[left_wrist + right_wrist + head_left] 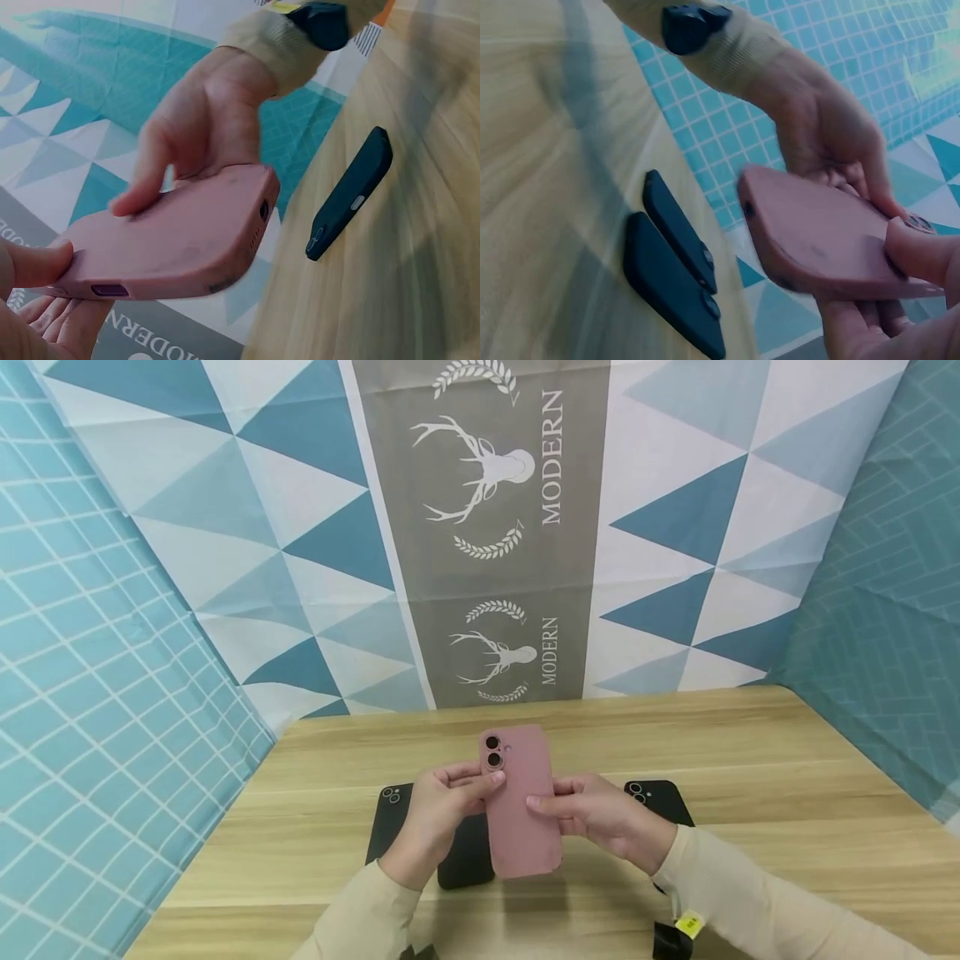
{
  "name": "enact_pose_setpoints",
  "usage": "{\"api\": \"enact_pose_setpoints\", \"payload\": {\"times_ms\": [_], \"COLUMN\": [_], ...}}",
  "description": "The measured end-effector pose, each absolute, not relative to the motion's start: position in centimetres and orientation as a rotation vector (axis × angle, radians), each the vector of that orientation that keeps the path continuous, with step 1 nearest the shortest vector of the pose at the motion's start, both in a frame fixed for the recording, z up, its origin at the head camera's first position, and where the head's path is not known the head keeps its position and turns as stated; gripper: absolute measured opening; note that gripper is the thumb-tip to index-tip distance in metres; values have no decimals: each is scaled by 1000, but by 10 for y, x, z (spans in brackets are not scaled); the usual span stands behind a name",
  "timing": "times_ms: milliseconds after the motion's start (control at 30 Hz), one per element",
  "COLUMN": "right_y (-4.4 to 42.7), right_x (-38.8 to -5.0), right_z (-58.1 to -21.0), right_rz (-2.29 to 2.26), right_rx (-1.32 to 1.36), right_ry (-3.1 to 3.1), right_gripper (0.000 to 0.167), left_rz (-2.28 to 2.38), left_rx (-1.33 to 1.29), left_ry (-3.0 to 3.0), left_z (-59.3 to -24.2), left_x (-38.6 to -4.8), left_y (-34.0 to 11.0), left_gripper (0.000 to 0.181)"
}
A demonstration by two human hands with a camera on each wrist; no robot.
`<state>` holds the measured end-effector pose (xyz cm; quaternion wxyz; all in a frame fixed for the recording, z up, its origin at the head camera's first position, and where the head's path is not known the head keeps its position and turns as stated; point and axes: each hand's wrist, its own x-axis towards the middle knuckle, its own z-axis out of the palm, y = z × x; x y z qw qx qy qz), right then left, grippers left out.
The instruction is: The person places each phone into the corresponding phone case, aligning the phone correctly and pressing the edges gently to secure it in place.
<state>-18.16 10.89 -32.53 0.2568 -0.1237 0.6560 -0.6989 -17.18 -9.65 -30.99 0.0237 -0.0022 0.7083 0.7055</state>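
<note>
A smartphone in a pink case is held up above the table between both hands, its back with the two camera lenses facing the head camera. My left hand pinches its left edge near the lenses, thumb on the back and fingers underneath. On the opposite edge my right hand grips it, its thumb lying across the back. The lower end of the pink case, with a port cutout, shows in the left wrist view. The phone's screen side is hidden.
Two black phones lie side by side on the wooden table, partly behind my left hand. Another black phone lies at the right, partly behind my right wrist. Patterned cloth hangs behind the table.
</note>
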Motion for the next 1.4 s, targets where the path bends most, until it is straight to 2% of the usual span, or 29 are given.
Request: {"api": "enact_pose_setpoints", "payload": {"times_ms": [200,500,700,900,1400], "right_y": [103,103,108,111,122], "right_x": [-180,-180,-184,-187,-193], "right_z": [-329,-313,-308,-310,-326], "right_rz": [-1914,-1945,-1979,-1977,-1949], "right_rx": [-330,-205,-145,-154,-171], "right_ry": [1851,1936,1947,1920,1946], "right_gripper": [52,50,50,49,47], "left_rz": [2214,2170,2095,2058,2007], "left_rx": [-8,87,130,138,152], "left_ry": [2160,2174,2103,2058,2075], "left_z": [-311,-310,-325,-337,-340], "left_x": [-175,-178,-169,-162,-163], "left_y": [-98,-98,-97,-96,-101], "left_gripper": [28,33,35,36,36]}}
